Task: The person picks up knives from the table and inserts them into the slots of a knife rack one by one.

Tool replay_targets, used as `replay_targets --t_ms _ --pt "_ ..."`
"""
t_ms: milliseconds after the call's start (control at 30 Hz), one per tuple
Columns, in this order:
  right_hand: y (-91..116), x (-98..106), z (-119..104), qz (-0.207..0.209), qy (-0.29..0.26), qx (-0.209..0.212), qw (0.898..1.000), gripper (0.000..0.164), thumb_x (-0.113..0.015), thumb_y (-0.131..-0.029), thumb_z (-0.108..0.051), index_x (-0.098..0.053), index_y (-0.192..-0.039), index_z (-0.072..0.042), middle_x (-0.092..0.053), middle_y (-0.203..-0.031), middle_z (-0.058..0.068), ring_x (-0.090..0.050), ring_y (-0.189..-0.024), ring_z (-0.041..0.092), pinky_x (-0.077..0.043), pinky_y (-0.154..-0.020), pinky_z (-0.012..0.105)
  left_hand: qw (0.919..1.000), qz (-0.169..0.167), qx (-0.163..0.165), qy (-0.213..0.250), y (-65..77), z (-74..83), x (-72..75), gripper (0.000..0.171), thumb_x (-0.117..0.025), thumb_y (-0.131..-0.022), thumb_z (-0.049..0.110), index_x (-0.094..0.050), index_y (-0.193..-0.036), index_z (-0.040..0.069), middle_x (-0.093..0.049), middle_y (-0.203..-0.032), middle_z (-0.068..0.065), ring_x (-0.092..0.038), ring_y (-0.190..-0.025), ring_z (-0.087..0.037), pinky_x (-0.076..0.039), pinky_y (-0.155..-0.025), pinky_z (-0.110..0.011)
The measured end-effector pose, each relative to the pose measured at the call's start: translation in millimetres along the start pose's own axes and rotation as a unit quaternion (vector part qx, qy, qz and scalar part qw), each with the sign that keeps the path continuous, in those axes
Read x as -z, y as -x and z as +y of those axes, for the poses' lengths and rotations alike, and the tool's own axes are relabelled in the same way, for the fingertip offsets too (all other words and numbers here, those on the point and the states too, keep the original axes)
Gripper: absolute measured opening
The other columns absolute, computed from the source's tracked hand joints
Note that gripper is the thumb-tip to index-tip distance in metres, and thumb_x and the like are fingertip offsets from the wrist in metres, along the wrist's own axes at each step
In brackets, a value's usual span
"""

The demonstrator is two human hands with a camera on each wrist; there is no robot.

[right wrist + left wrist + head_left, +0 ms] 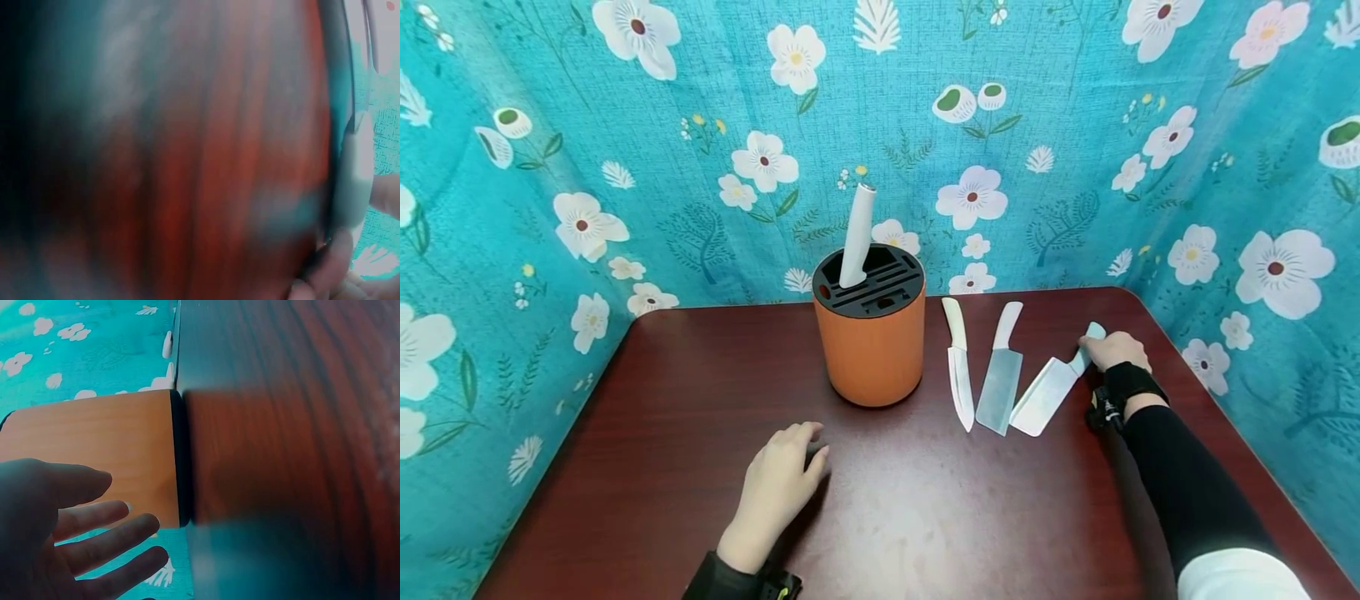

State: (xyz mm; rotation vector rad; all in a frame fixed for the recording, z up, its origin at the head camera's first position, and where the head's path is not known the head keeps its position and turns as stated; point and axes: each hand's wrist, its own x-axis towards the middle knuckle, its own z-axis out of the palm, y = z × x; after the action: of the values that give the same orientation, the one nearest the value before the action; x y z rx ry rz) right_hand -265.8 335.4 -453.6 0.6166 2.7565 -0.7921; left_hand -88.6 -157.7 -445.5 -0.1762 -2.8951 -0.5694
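At the right of the head view my right hand grips the pale handle of a cleaver, whose broad blade points toward the front left, low over the table. The right wrist view shows fingers and thumb around that handle. Left of it lie a second cleaver, its blade tip close to the first, and a pointed kitchen knife. My left hand holds nothing, fingers loosely bent, in front of the orange knife block. One white-handled knife stands tilted in the block's black slotted top.
The dark red-brown table has rounded back corners. A turquoise flowered cloth hangs behind it and along both sides. The knife block stands near the back edge, between the left hand and the loose knives.
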Motion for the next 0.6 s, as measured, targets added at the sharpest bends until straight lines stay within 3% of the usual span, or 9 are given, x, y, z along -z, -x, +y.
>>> replay_targets --t_ms 200,267,367,467,533,600 --pt "4.2 1.5 1.7 -0.007 -0.036 -0.022 0.999 0.075 -0.042 -0.099 -0.055 -0.052 -0.129 0.013 -0.056 -0.106 0.025 -0.055 -0.092 0.034 -0.045 -0.071 0.039 0.9998 -0.002 -0.017 -0.007 1.0 7.7 1.7 0.030 -0.075 -0.091 0.020 -0.070 -0.118 0.007 -0.074 -0.105 -0.007 -0.070 -0.092 -0.027 -0.059 -0.075 -0.044" --pt "7.6 3.6 2.0 -0.007 -0.050 -0.027 0.998 0.078 -0.042 -0.099 -0.055 -0.049 -0.134 0.015 -0.055 -0.112 0.028 -0.054 -0.094 0.035 -0.045 -0.073 0.040 0.9998 -0.007 -0.019 -0.004 1.6 10.2 2.3 0.030 -0.075 -0.091 0.020 -0.070 -0.118 0.007 -0.074 -0.104 -0.006 -0.070 -0.092 -0.026 -0.059 -0.074 -0.043" --pt "6.4 6.4 3.6 -0.010 -0.073 -0.034 0.997 0.074 -0.042 -0.099 -0.055 -0.055 -0.121 0.014 -0.057 -0.099 0.023 -0.054 -0.086 0.032 -0.046 -0.070 0.039 0.9998 -0.015 -0.016 0.003 2.4 12.3 3.1 0.030 -0.074 -0.092 0.021 -0.070 -0.118 0.008 -0.075 -0.105 -0.005 -0.071 -0.093 -0.025 -0.059 -0.074 -0.042" --pt "-2.2 11.9 6.3 -0.024 -0.104 -0.018 0.994 0.058 -0.045 -0.098 -0.055 -0.059 -0.094 0.002 -0.051 -0.072 0.007 -0.050 -0.068 0.022 -0.043 -0.062 0.035 0.9997 -0.018 -0.014 0.009 2.9 12.3 3.7 0.029 -0.074 -0.092 0.021 -0.071 -0.118 0.009 -0.075 -0.105 -0.004 -0.071 -0.093 -0.025 -0.059 -0.074 -0.042" --pt "-8.5 18.6 6.3 -0.041 -0.131 0.011 0.990 0.049 -0.046 -0.098 -0.054 -0.055 -0.082 -0.008 -0.045 -0.061 -0.002 -0.045 -0.058 0.017 -0.040 -0.058 0.033 0.9997 -0.015 -0.015 0.011 2.8 11.1 3.9 0.029 -0.074 -0.092 0.021 -0.071 -0.118 0.009 -0.075 -0.105 -0.004 -0.072 -0.091 -0.024 -0.059 -0.072 -0.041" --pt "-9.6 28.2 2.4 -0.055 -0.161 0.050 0.984 0.046 -0.049 -0.099 -0.053 -0.058 -0.085 -0.010 -0.048 -0.061 -0.008 -0.046 -0.058 0.014 -0.042 -0.060 0.033 0.9997 -0.013 -0.018 0.011 2.4 9.9 4.2 0.029 -0.074 -0.092 0.021 -0.071 -0.118 0.009 -0.075 -0.104 -0.004 -0.072 -0.089 -0.023 -0.058 -0.069 -0.039"
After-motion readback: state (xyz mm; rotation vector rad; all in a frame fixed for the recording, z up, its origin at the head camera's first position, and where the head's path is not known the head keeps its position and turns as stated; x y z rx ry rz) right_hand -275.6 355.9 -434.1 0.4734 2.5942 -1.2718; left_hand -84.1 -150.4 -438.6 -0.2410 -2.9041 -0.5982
